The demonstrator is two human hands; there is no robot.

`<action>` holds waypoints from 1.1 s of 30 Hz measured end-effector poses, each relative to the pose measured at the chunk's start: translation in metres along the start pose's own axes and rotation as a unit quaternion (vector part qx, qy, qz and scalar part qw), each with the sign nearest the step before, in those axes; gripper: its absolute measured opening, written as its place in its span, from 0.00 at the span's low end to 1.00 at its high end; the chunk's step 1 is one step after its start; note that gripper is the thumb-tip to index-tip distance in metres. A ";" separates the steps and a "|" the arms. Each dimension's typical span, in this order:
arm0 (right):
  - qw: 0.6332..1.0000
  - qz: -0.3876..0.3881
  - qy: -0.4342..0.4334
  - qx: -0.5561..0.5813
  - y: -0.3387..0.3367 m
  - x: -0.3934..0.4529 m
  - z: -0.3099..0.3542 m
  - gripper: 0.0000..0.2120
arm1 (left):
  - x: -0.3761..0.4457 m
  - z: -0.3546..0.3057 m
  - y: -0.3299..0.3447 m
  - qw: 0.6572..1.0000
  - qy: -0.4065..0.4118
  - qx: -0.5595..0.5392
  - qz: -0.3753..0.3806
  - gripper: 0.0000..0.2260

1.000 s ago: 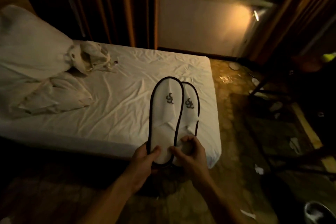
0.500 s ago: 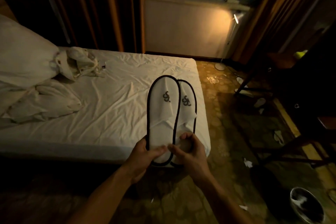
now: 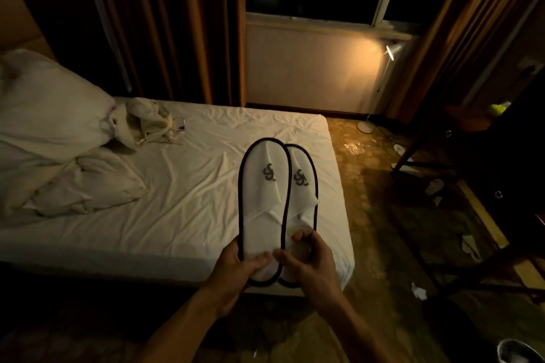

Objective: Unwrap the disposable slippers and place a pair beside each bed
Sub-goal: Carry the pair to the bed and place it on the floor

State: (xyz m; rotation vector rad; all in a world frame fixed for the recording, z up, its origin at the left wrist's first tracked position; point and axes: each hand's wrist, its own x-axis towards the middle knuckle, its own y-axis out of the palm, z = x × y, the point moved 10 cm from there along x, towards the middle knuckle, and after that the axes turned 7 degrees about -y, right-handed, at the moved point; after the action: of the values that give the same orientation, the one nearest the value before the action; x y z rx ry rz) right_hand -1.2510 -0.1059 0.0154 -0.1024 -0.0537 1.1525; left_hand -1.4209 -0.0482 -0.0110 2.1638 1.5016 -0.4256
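I hold a pair of white disposable slippers with dark piping and a dark logo, flat and side by side, toes pointing away from me, above the near right corner of the bed [image 3: 188,215]. My left hand [image 3: 233,271] grips the heel of the left slipper [image 3: 262,209]. My right hand [image 3: 309,262] grips the heel of the right slipper [image 3: 303,194], fingers curled into its opening. No wrapper shows on them.
A pillow [image 3: 50,115] and crumpled linen [image 3: 147,124] lie at the bed's left. Curtains and a window stand behind. A floor lamp [image 3: 390,51] glows at the right. Paper scraps [image 3: 418,293] litter the floor near dark furniture [image 3: 486,171]. A bin [image 3: 516,351] sits bottom right.
The view has shifted a little across the room. Both hands keep the same hold on the slippers, which stay over the bed's corner.
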 end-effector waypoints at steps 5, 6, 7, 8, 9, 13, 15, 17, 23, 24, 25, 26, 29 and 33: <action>1.000 -0.021 -0.013 -0.008 0.005 0.011 -0.002 0.24 | 0.004 -0.011 -0.006 1.000 0.006 -0.004 -0.009 0.21; 0.999 -0.026 -0.018 -0.015 0.005 0.012 0.000 0.24 | 0.004 -0.014 -0.005 1.000 0.005 -0.006 -0.006 0.20; 0.999 -0.028 -0.025 -0.015 0.006 0.013 0.002 0.24 | 0.003 -0.016 -0.004 1.000 0.006 -0.006 -0.006 0.20; 0.999 -0.028 -0.032 -0.013 0.007 0.014 0.005 0.23 | 0.002 -0.017 -0.004 1.000 0.007 -0.006 -0.008 0.19; 0.999 -0.026 -0.035 -0.010 0.008 0.014 0.006 0.23 | 0.002 -0.017 -0.004 1.000 0.008 -0.006 -0.009 0.19; 0.999 -0.016 -0.036 0.008 0.011 0.012 0.014 0.21 | 0.005 -0.019 -0.009 1.000 0.008 -0.004 -0.011 0.20; 0.999 -0.007 -0.038 0.006 0.013 0.013 0.016 0.21 | 0.004 -0.018 -0.010 1.000 0.008 0.006 -0.010 0.24; 0.999 -0.012 -0.052 -0.011 0.012 0.012 0.019 0.21 | 0.003 -0.019 -0.013 1.000 0.017 0.010 -0.016 0.24; 0.998 -0.020 -0.049 -0.030 0.009 0.000 0.003 0.23 | -0.003 -0.002 -0.013 1.000 -0.002 0.016 -0.014 0.23; 0.998 -0.014 -0.043 -0.033 0.010 -0.005 -0.001 0.23 | -0.006 0.004 -0.014 1.000 -0.011 0.016 -0.017 0.23; 0.999 -0.010 -0.032 -0.034 0.010 -0.009 -0.006 0.23 | -0.009 0.010 -0.015 0.999 -0.019 0.016 -0.021 0.23; 0.999 -0.005 -0.021 -0.034 0.011 -0.014 -0.010 0.22 | -0.010 0.016 -0.017 0.999 -0.025 0.017 -0.023 0.23; 0.999 0.007 0.006 -0.043 0.014 -0.030 -0.028 0.21 | -0.017 0.038 -0.023 0.999 -0.045 0.012 -0.028 0.23; 0.999 0.012 0.022 -0.038 0.017 -0.042 -0.036 0.21 | -0.026 0.052 -0.028 0.998 -0.057 0.001 -0.033 0.23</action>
State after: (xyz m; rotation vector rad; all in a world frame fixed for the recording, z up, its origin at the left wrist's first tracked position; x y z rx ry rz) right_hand -1.2801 -0.1389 -0.0214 -0.1957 -0.0572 1.1729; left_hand -1.4554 -0.0892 -0.0473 2.0594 1.5135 -0.5632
